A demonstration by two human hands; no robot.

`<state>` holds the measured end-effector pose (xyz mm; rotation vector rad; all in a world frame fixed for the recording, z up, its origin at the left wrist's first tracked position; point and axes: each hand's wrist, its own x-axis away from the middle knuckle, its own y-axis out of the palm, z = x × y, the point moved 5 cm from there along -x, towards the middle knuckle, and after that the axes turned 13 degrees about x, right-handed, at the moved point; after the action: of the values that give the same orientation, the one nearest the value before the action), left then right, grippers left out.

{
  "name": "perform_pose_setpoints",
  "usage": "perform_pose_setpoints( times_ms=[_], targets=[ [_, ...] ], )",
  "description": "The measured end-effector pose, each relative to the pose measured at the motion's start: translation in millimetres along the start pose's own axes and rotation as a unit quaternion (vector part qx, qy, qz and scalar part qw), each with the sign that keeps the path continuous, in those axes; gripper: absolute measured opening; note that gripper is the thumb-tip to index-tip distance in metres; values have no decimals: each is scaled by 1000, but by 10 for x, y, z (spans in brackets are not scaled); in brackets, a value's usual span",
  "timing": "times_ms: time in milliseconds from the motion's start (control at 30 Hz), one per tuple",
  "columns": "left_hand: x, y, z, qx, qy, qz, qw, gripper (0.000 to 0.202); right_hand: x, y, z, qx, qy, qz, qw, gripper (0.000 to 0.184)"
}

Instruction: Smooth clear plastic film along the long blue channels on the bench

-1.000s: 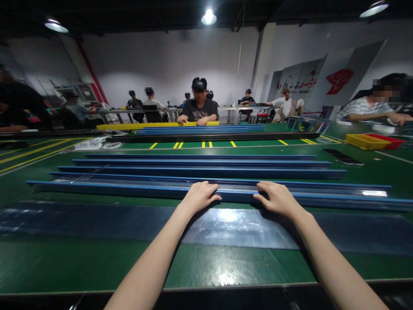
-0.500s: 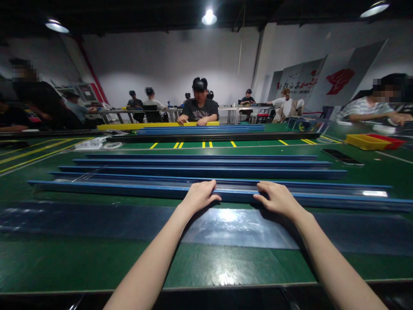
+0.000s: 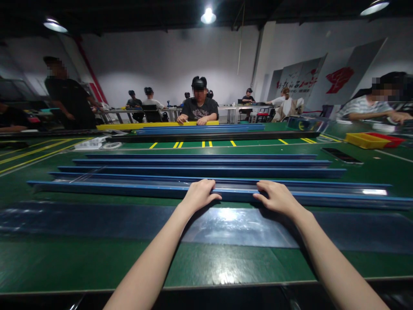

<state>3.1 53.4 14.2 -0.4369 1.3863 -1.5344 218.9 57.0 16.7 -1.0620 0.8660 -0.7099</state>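
A long blue channel profile [image 3: 237, 196] lies across the table, the nearest of several blue channels. My left hand [image 3: 200, 194] is closed over its near wall, thumb on the front face and fingers curled inside. To the right, my right hand [image 3: 274, 197] grips the same wall in the same way, a short gap between the two. Between my forearms and the channel, a long flat clear plastic strip [image 3: 234, 226] rests on the table. Another blue channel [image 3: 206, 171] lies just behind the held one.
A phone [image 3: 342, 156] lies at the right, near a yellow tray [image 3: 367, 140] and a red tray. A black bar [image 3: 213, 136] spans the table farther back. Opposite me sits a person [image 3: 199, 107] in a dark shirt. The green table [image 3: 206, 267] ends close to me.
My hands and the blue channel hold nearly the same position. In the left background, a standing person in black has moved to the right.
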Motion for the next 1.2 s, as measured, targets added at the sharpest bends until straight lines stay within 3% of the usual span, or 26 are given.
perform_pose_setpoints(
  times_ms=[767, 1000, 1200],
  targets=[
    [-9, 7, -8, 27, -7, 16, 999, 29, -5, -16, -34, 4, -8, 4, 1000, 30],
    [0, 9, 14, 7, 17, 21, 1000, 29, -58, -14, -190, 38, -19, 12, 999, 40],
    [7, 14, 24, -4, 30, 23, 999, 29, -123, -37, -388, 9, -60, 50, 997, 32]
  ],
)
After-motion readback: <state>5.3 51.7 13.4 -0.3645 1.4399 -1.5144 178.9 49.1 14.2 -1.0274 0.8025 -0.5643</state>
